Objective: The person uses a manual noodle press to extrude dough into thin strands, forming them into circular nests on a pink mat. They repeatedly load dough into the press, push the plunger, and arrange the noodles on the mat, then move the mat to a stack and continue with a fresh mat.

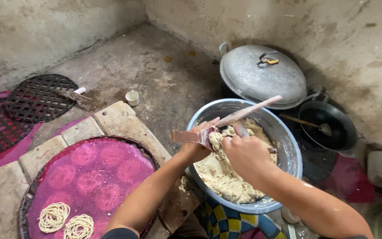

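Observation:
A grey metal basin (288, 146) holds a mass of pale dough (222, 172). My left hand (196, 144) grips a wooden press tool (186, 136) by its flat body, held over the basin's near-left rim. Its long handle (255, 108) sticks up to the right. My right hand (244, 152) is over the dough, fingers closed, pushing a lump of dough against the tool. What lies under the right palm is hidden.
A round woven tray with a pink cloth (93, 177) lies at the left, with two coils of noodle strands (54, 217) at its near edge. Dark lattice mats (36, 97), a small white cup (132, 98), a lidded pot (261, 75) and a black pan with a ladle (328, 126) stand around.

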`<action>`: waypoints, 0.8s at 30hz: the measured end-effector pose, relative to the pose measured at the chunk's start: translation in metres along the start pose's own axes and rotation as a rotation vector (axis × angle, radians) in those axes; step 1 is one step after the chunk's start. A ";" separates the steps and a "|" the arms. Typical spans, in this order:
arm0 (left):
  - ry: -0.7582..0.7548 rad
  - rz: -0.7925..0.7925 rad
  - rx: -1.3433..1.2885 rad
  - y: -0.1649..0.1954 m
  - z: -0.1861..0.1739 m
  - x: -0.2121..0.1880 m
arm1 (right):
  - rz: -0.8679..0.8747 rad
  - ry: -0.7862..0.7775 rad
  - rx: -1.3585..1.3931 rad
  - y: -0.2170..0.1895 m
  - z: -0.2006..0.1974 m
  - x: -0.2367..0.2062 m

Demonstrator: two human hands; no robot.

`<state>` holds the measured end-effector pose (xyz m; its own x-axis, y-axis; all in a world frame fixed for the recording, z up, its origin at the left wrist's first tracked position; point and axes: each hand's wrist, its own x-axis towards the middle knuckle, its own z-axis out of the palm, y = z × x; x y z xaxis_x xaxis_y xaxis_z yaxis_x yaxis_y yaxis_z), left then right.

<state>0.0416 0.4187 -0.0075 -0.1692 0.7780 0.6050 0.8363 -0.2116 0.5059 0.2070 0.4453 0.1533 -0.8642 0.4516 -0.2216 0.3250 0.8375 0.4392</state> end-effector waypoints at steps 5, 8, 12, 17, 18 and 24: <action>-0.204 -0.483 -0.035 -0.019 -0.010 0.001 | 0.313 0.043 0.425 0.037 0.042 -0.041; 0.053 -0.253 -0.230 -0.019 -0.010 0.004 | 0.331 0.320 0.825 0.014 0.079 -0.034; 0.183 -0.098 -0.118 -0.012 -0.002 0.011 | 0.291 0.503 1.245 -0.041 0.141 -0.005; 0.123 -0.149 -0.074 -0.015 -0.003 0.021 | 0.283 0.329 1.590 -0.035 0.185 -0.019; 0.111 -0.141 -0.092 -0.015 -0.003 0.022 | 0.328 0.344 1.658 -0.023 0.187 -0.022; 0.041 -0.127 -0.012 0.002 0.005 0.023 | 0.445 0.440 1.590 -0.014 0.185 -0.007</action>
<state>0.0425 0.4394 0.0044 -0.2946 0.7745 0.5598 0.8005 -0.1200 0.5872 0.2798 0.4871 -0.0121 -0.5521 0.8333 0.0275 0.3504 0.2619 -0.8992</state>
